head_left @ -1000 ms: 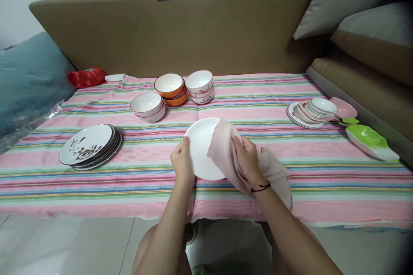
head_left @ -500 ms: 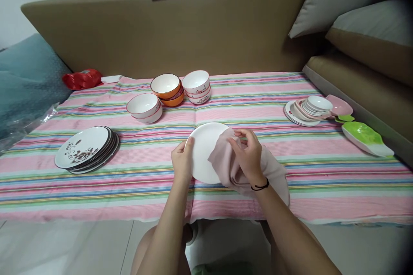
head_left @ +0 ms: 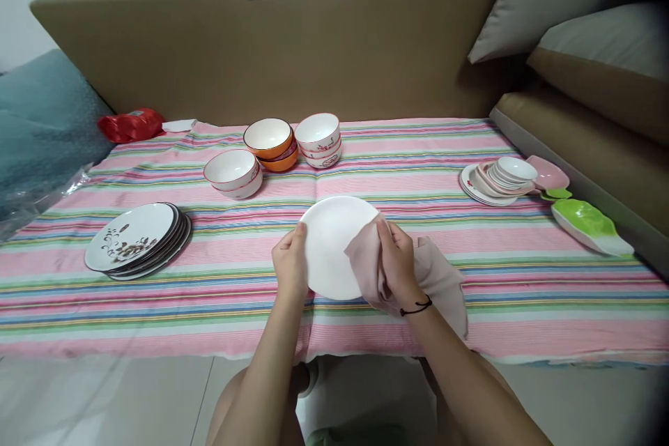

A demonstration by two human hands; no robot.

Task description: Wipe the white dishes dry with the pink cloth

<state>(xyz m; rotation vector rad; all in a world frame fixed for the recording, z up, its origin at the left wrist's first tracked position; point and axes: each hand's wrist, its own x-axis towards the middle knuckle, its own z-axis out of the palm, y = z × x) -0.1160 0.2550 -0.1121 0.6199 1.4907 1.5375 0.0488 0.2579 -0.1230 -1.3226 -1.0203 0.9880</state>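
Observation:
A plain white plate (head_left: 329,251) is held tilted up in front of me, above the striped cloth. My left hand (head_left: 290,259) grips its left rim, thumb on the face and fingers behind. At the right rim, my right hand (head_left: 396,259) is closed on a dusty-pink cloth (head_left: 364,261), pressing it around the plate's edge. One corner of the cloth lies over the right part of the plate's face, and the rest hangs down to the right onto the striped cover. A dark band circles my right wrist.
A stack of flower-patterned plates (head_left: 139,240) lies at left. Behind stand white bowls (head_left: 233,171), orange bowls (head_left: 269,139) and more white bowls (head_left: 318,136). Small dishes (head_left: 502,181) and a green leaf-shaped dish (head_left: 590,223) are at right. A red bundle (head_left: 132,125) rests back left.
My right hand has shifted slightly left and closed its fingers over the pink cloth at the plate's right edge. My left hand still holds the left rim.

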